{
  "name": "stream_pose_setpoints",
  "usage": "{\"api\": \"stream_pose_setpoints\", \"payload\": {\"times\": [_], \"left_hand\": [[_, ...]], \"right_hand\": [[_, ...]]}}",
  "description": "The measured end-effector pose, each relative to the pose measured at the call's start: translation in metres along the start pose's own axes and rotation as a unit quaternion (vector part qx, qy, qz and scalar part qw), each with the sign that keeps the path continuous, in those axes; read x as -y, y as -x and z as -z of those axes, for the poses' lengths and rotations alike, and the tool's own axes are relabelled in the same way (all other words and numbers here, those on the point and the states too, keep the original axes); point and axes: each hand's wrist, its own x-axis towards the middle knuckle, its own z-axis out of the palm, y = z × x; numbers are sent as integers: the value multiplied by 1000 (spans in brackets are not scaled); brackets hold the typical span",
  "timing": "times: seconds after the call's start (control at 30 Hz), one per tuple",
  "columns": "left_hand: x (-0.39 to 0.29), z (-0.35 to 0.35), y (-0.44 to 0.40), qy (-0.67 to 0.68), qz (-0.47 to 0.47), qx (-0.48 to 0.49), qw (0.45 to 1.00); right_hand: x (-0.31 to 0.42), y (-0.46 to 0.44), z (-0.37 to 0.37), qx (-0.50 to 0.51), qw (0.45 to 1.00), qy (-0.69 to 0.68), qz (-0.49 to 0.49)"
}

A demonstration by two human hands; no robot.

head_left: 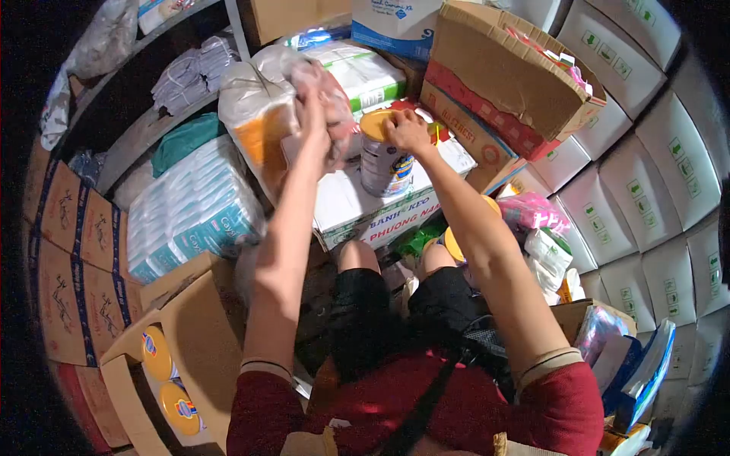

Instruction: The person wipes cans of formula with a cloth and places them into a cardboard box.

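A milk powder can (385, 169) with a yellow lid stands upright on a white carton (342, 201) in front of me. My right hand (409, 131) rests on the can's top, its fingers curled over the rim of the lid. Just left of the can, my left hand (313, 125) is smeared by motion. With it moves a blurred, crumpled reddish and grey cloth (333, 99), which the hand appears to grip. A gap separates this cloth from the can.
More yellow-lidded cans (158, 353) sit in an open cardboard box (198, 304) at lower left. Tissue packs (186, 209) are stacked left. An open brown carton (502, 72) stands behind right, and white boxes (646, 190) line the right side. A plastic-wrapped bundle (255, 99) lies behind my left hand.
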Motion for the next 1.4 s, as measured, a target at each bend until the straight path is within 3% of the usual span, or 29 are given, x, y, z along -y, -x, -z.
{"api": "stream_pose_setpoints", "payload": {"times": [0.1,0.2,0.3,0.37,0.47,0.57,0.6,0.63,0.67,0.73,0.77,0.83,0.9,0.93,1.03,1.07,1.17,1.2,1.23,1.3,1.4], "left_hand": [[23,-23,58,17,221,71,972],[114,-20,31,-78,44,78,993],[112,-32,43,-115,56,1,992],[138,-16,42,-228,-107,-1,968],[184,12,37,-377,-339,-7,862],[171,33,57,-540,-254,-13,802],[172,38,51,-614,-297,-69,728],[167,43,44,-626,-393,-48,672],[187,55,19,-575,-329,-4,749],[142,28,12,-305,-43,64,949],[118,15,9,-174,92,26,980],[82,-6,-10,-146,151,81,974],[77,-27,-31,-75,22,67,995],[66,-29,-40,-86,135,106,981],[59,-34,-47,-216,216,213,928],[56,-31,-36,-224,183,278,916],[148,-2,-64,26,174,130,976],[145,8,-52,-10,242,167,956],[222,42,-85,2,246,107,963],[219,50,-46,-171,202,115,958],[204,59,-42,-264,190,154,933]], "right_hand": [[0,0,15,40,996,-69,-36],[-3,1,22,25,995,-83,-39],[-26,-20,-5,18,998,-61,-18],[-27,-23,-12,17,997,-58,-37],[1,-7,20,32,993,-67,-86],[15,7,33,16,991,-85,-101],[11,9,28,8,993,-83,-83],[8,7,25,-4,995,-82,-63],[12,11,27,-27,994,-90,-56],[18,23,28,-60,991,-109,-56],[15,23,24,-79,990,-105,-51],[12,25,23,-87,989,-113,-39],[15,28,24,-86,989,-116,-41],[17,29,26,-85,989,-117,-41],[27,34,37,-83,992,-85,-33],[22,30,28,-114,990,-77,4],[22,30,19,-163,985,-55,-10],[23,32,25,-159,985,-71,11],[25,32,27,-146,987,-70,3],[28,34,30,-119,990,-64,-25],[30,35,28,-126,988,-80,-45]]}}
